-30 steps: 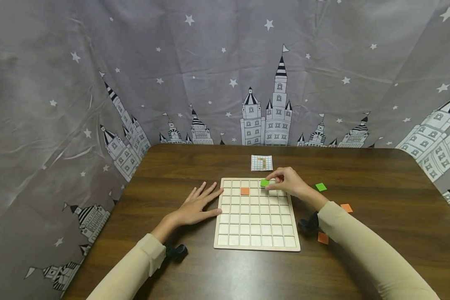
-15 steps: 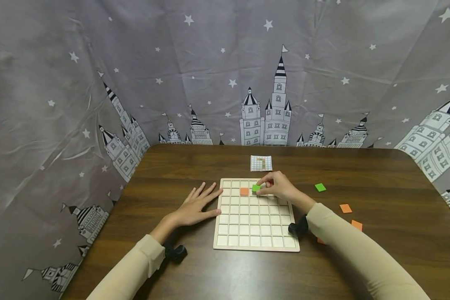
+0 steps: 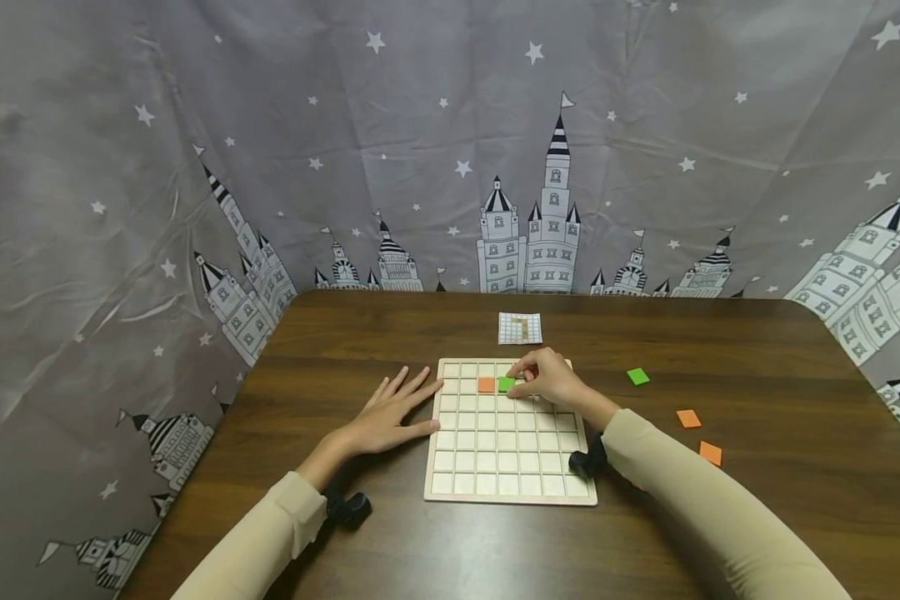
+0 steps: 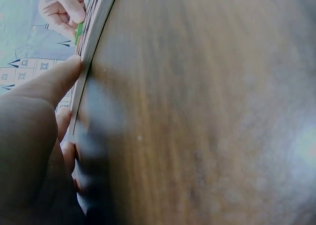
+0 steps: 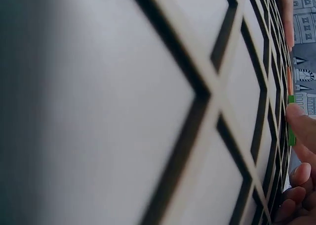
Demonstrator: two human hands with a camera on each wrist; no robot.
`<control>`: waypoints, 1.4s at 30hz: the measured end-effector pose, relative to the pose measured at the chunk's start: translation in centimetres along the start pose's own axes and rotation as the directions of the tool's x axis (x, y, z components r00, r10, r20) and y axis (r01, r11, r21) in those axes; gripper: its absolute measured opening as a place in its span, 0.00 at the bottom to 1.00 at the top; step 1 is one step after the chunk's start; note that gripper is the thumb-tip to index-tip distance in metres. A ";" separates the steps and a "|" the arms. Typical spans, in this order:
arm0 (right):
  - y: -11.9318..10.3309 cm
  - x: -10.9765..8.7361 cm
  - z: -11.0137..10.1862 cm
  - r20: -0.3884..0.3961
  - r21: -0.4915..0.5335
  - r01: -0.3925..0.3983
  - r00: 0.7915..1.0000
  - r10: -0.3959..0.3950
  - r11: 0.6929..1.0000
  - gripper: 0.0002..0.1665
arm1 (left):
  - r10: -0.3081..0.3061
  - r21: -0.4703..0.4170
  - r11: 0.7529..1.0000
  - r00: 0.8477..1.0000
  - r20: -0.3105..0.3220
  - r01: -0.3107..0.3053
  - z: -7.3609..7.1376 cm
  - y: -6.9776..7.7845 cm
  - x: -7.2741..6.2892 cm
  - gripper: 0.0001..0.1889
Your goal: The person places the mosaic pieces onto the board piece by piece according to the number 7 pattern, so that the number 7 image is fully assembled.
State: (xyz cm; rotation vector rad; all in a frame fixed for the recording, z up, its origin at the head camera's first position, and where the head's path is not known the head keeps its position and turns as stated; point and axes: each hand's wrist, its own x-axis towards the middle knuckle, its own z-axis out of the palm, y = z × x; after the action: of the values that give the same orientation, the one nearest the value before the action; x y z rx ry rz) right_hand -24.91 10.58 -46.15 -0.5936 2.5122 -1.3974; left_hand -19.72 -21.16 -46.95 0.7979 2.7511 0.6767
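Note:
A pale wooden grid board point(image 3: 486, 462) lies on the dark table. My right hand point(image 3: 549, 381) pinches a green square tile point(image 3: 506, 384) between thumb and fingers over the second row, right beside an orange tile point(image 3: 486, 384) that sits in its cell. In the right wrist view the thumb lies against the green tile point(image 5: 291, 136), close over the board's surface. With fingers spread and straight, my left hand point(image 3: 386, 417) rests at the board's left edge. The left wrist view shows its thumb point(image 4: 64, 81) against the board's side.
A small printed card with a coloured grid pattern point(image 3: 520, 328) lies behind the board. To the right are a loose green tile point(image 3: 637, 377), an orange tile point(image 3: 687, 418) and another orange tile point(image 3: 710, 453). The right sleeve mostly hides one more. A castle-patterned curtain hangs behind.
My right hand has carried the green tile leftward and slightly nearer along the board, from the top row to beside the orange tile. The left hand has stayed at the board's edge.

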 end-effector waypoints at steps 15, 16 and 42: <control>-0.2 -0.1 0.4 0.008 0.024 0.002 1.000 -0.002 1.000 0.16 | -0.002 -0.012 1.000 1.000 0.005 0.002 0.2 0.1 -0.3 0.39; -0.1 -0.1 0.4 0.010 0.023 0.001 1.000 -0.002 1.000 0.16 | -0.004 -0.014 1.000 1.000 0.006 0.004 0.2 0.2 -0.3 0.39; -1.1 -3.0 -6.7 0.014 0.176 0.028 0.999 -0.031 0.984 0.21 | -0.014 -0.008 1.000 1.000 0.017 0.015 0.0 0.1 0.0 0.39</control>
State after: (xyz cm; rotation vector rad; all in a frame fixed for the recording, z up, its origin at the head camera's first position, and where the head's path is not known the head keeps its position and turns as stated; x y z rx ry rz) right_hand -24.41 16.52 -41.72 -0.6069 2.3436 -1.5969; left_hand -19.72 -21.07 -46.90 0.7775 2.7348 0.6755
